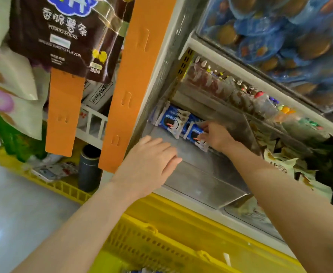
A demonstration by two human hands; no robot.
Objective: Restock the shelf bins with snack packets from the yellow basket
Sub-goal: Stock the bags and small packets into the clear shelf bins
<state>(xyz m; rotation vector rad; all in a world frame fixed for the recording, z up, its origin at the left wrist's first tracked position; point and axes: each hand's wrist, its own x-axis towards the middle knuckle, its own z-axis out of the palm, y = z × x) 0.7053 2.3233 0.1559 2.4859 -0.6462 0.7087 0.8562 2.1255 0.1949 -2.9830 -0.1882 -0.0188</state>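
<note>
Head view: our right hand (216, 135) pinches a blue-and-white snack packet (195, 134) at the rear of the clear shelf bin (201, 184), beside other like packets (171, 120). Our left hand (152, 160), fingers straight and nearly together, hovers at the bin's left edge, holding nothing. The yellow basket (181, 219) sits just below the shelf, nearest us.

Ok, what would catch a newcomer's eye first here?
At centre, the right hand pinches a blue-and-white packet inside a clear shelf bin, with the left hand open by the bin's left side. Bright orange strips hang at upper left, and the yellow basket sits below.
</note>
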